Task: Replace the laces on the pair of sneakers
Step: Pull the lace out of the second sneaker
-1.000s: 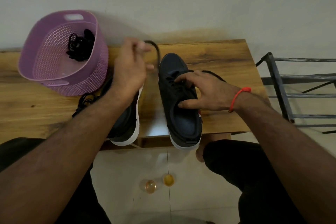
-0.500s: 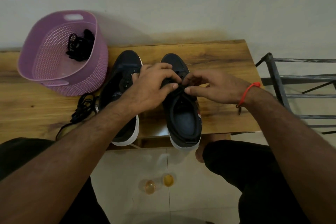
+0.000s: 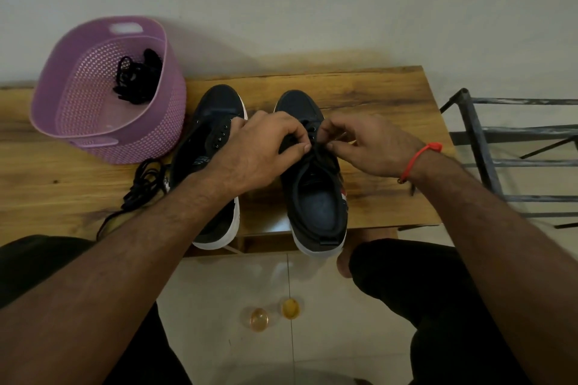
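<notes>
Since a second ago, our left hand [image 3: 262,150] has come down from the raised lace, and both hands now meet mid-frame over the right sneaker [image 3: 316,178] on the worktop [image 3: 375,94]. Left grip and right hand [image 3: 372,147] each pinch the black lace [image 3: 317,147]. Left sneaker [image 3: 215,134] waits beside it.

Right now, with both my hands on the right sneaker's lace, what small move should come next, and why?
Probably draw the lace snug across the right sneaker. The left hand and right hand both pinch it over the upper eyelets, so that shoe looks nearly laced. The left sneaker shows bare eyelets, and a loose lace lies beside it for afterwards.
</notes>
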A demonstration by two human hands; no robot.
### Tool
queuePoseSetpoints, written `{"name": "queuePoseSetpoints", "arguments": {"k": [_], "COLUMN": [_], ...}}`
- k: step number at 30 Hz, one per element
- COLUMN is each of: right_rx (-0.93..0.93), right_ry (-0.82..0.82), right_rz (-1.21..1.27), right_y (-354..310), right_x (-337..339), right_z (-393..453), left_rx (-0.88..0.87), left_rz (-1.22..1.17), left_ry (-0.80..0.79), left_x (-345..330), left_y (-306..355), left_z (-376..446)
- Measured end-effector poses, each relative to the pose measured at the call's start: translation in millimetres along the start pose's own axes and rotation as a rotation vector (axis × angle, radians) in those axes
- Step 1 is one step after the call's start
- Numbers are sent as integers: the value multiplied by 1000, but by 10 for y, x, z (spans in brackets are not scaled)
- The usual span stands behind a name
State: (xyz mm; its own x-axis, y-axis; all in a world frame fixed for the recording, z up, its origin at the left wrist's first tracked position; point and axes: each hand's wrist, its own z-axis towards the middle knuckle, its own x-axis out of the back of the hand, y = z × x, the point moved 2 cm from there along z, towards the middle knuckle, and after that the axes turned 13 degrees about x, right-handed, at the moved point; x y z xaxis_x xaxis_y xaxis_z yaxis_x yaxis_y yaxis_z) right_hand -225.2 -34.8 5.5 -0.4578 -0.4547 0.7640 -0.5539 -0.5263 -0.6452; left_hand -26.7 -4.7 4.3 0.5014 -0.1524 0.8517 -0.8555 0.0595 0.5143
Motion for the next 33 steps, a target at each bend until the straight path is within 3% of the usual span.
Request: {"name": "queuePoseSetpoints", "arguments": {"k": [7,19,29,33], "right_rx": [1,-24,46,53], "right_ry": [-27,83,43,21], "right_rz": [-42,-5,16,12], "right_y": [-14,-44,-136,-153], "right_x": [-9,19,-6,3], "right_z": [7,-8,0,2], "left_rx": [31,21,131,134], "left_rz": [-2,-103,-159,-177], "left_ry": [15,-61,4,-43], "left_x": [-131,21,-83,-46], "left_y": [14,13,32,10], "left_z": [-24,-18,-31,-7]}}
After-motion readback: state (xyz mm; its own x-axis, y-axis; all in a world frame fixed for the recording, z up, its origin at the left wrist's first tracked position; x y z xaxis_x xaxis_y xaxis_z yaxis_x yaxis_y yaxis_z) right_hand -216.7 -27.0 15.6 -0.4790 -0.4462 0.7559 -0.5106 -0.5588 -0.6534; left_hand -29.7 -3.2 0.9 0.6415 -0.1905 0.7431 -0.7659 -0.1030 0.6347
